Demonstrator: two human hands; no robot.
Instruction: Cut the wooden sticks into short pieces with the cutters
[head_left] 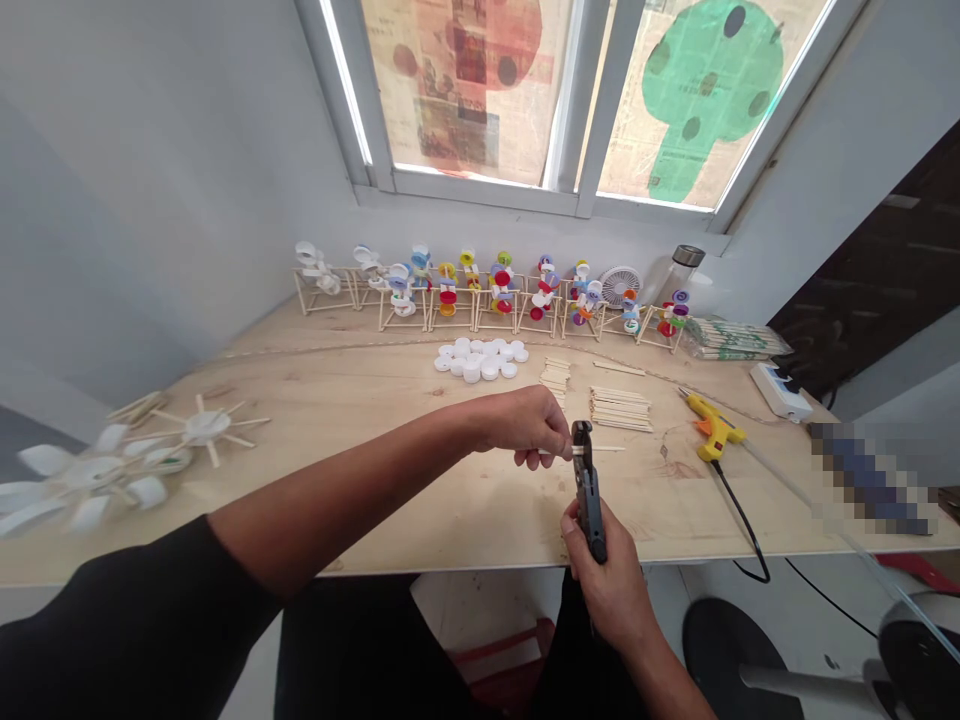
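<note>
My left hand (529, 422) is closed near the middle of the table, pinching a thin pale wooden stick (611, 449). The stick runs to the right, across the jaws of a dark hand cutter (589, 495). My right hand (616, 580) is wrapped around the cutter's handles at the table's front edge, with the jaws pointing away from me. Just beyond my hands lie a neat bundle of wooden sticks (621, 408) and a stack of shorter pieces (555, 373). White bottle caps (480, 358) are grouped behind my left wrist.
Stick frames with colored cap wheels (502, 290) line the back. At right are a yellow glue gun (716, 428), a white power strip (780, 391) and packaged sticks (735, 340). White-bladed wheels (94, 473) and a spoked hub (208, 427) lie left. A small fan (622, 287) stands behind.
</note>
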